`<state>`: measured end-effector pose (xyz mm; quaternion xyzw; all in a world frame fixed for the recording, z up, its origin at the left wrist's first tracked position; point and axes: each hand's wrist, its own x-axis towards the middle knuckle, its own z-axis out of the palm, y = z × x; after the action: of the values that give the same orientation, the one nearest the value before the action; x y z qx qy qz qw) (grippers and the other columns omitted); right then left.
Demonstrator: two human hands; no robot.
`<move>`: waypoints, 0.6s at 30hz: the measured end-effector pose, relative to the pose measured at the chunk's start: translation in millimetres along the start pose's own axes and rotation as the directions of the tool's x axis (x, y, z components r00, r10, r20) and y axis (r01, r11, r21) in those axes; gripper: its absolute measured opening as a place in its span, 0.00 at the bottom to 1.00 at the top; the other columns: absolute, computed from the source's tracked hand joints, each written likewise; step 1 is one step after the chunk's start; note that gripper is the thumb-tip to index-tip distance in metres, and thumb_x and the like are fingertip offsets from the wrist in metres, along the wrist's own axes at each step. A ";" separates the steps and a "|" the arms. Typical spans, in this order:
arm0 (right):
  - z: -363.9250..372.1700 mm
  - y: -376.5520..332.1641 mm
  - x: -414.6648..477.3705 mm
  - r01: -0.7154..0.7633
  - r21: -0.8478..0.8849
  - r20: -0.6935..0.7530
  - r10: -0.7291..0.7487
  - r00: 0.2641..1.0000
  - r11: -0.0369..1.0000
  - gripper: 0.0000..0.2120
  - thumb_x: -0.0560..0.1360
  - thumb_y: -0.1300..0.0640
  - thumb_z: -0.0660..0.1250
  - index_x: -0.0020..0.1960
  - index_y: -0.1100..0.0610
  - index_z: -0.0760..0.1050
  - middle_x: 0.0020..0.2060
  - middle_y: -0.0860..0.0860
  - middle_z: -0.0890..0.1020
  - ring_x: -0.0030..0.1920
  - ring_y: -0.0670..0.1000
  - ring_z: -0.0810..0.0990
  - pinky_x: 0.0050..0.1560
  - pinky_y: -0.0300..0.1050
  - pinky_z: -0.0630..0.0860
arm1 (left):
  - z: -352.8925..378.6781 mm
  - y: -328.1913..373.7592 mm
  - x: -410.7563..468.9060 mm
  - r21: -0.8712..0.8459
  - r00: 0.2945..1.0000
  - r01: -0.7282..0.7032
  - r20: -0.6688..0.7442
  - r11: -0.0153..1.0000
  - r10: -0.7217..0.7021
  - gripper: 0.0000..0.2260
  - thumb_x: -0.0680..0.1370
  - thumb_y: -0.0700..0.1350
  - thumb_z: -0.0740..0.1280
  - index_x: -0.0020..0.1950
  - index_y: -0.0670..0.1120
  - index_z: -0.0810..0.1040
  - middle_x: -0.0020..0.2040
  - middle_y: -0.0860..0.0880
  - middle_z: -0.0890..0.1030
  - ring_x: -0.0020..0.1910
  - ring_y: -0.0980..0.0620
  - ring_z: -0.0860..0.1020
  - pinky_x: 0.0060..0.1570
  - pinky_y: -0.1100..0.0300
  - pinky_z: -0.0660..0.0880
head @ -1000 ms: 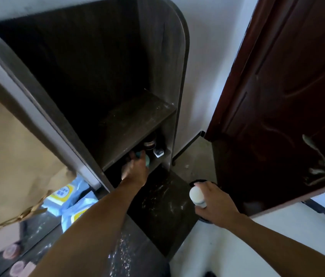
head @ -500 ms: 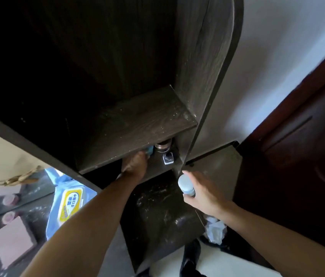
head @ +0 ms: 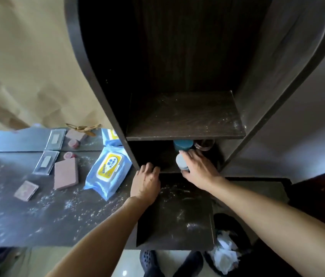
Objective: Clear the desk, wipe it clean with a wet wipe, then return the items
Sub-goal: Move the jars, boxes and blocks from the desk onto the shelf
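Observation:
My right hand (head: 198,168) grips a small white-capped jar (head: 182,162) at the mouth of the low shelf compartment. Behind it stand a teal-lidded jar (head: 183,145) and a dark clear-lidded jar (head: 204,144). My left hand (head: 146,181) rests empty on the dusty dark desk (head: 48,212) at the compartment's front edge, fingers loosely curled. A blue wet-wipe pack (head: 108,172) with a yellow label lies on the desk to the left. A pink box (head: 66,173), a small pink card (head: 26,190) and a clear case (head: 46,162) lie further left.
The dark shelf unit (head: 185,116) rises above the desk, its upper shelf bare and dusty. A mirror (head: 28,138) leans along the back under brown paper. A black bin with crumpled tissue (head: 227,250) stands on the floor at lower right, beside my shoes.
My left hand has drawn out of the low compartment and left the teal jar inside. My right hand has carried the white-capped jar up to the compartment. The view swung left.

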<state>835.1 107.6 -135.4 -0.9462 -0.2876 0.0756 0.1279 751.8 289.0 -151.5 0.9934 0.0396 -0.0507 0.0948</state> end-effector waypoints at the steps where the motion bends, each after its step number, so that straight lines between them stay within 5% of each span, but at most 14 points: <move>1: 1.8 -2.2 5.9 0.003 -0.016 0.013 -0.003 1.000 1.000 0.33 0.72 0.54 0.69 0.72 0.54 0.59 0.63 0.56 0.71 0.62 0.58 0.71 0.55 0.52 0.76 | -0.1 -2.6 -6.3 0.003 1.000 0.006 0.003 1.000 -0.006 0.16 0.76 0.45 0.60 0.64 0.46 0.73 0.60 0.45 0.73 0.59 0.43 0.71 0.56 0.52 0.69; 8: 11.2 -8.4 12.9 -0.010 -0.136 0.021 0.013 1.000 0.991 0.24 0.72 0.58 0.68 0.66 0.52 0.64 0.60 0.58 0.69 0.52 0.58 0.76 0.42 0.50 0.77 | -4.4 -19.9 -39.2 -0.025 0.997 0.076 0.025 0.997 -0.076 0.15 0.77 0.46 0.58 0.62 0.45 0.73 0.59 0.46 0.73 0.58 0.44 0.72 0.55 0.52 0.71; 18: -3.1 -24.9 0.9 0.026 -0.156 -0.068 -0.037 0.997 0.987 0.23 0.71 0.52 0.70 0.65 0.54 0.70 0.59 0.53 0.71 0.58 0.56 0.72 0.36 0.49 0.76 | -9.6 -38.6 -65.6 -0.057 0.994 0.105 0.037 0.993 -0.103 0.11 0.79 0.45 0.58 0.57 0.44 0.73 0.53 0.46 0.74 0.53 0.44 0.74 0.46 0.50 0.74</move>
<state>823.4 127.5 -125.4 -0.9507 -0.3028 0.0175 0.0651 684.3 324.1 -142.2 0.9858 0.0909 -0.0714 0.1217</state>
